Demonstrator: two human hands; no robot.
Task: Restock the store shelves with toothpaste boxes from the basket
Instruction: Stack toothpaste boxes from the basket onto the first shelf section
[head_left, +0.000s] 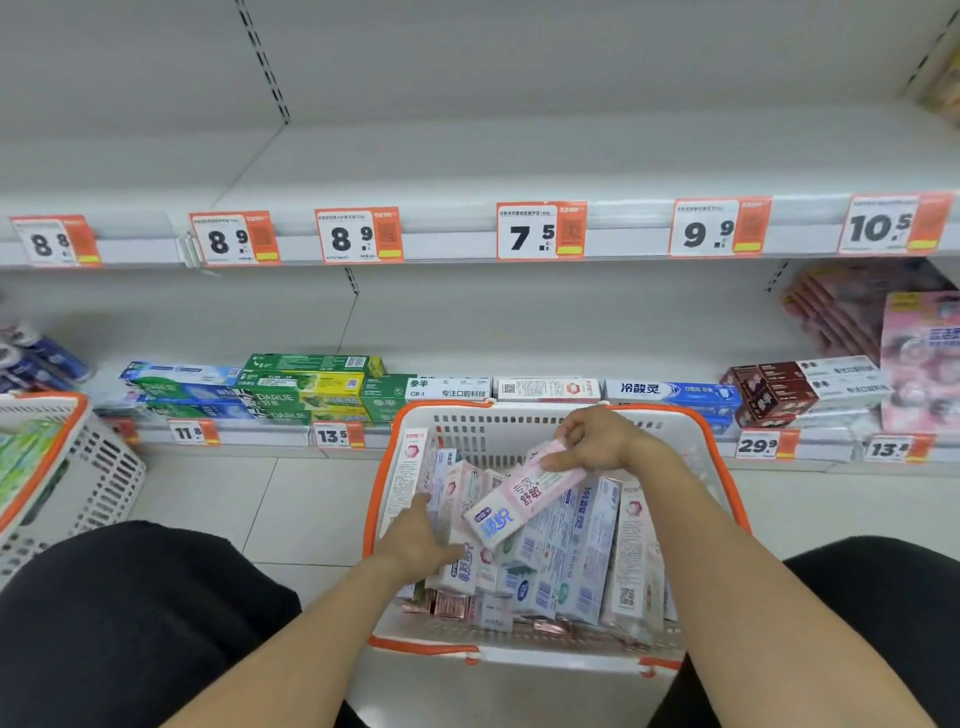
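Both bare forearms reach forward and down from the bottom of the view, converging slightly. The right hand (597, 441) is raised, its wrist bent, thumb and curled fingers pinching the upper end of a long pink-and-white cardboard toothpaste box (524, 496) that slants away below the fingertips. The left hand (421, 540) sits lower, fingers curled downward and gripping among upright boxes, with the index finger extended.

Second basket (78, 467), price tags (540, 231)

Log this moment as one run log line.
right hand: grips pink toothpaste box | left hand: among boxes, grip unclear | white orange-rimmed plastic basket: full | upper shelf: bare
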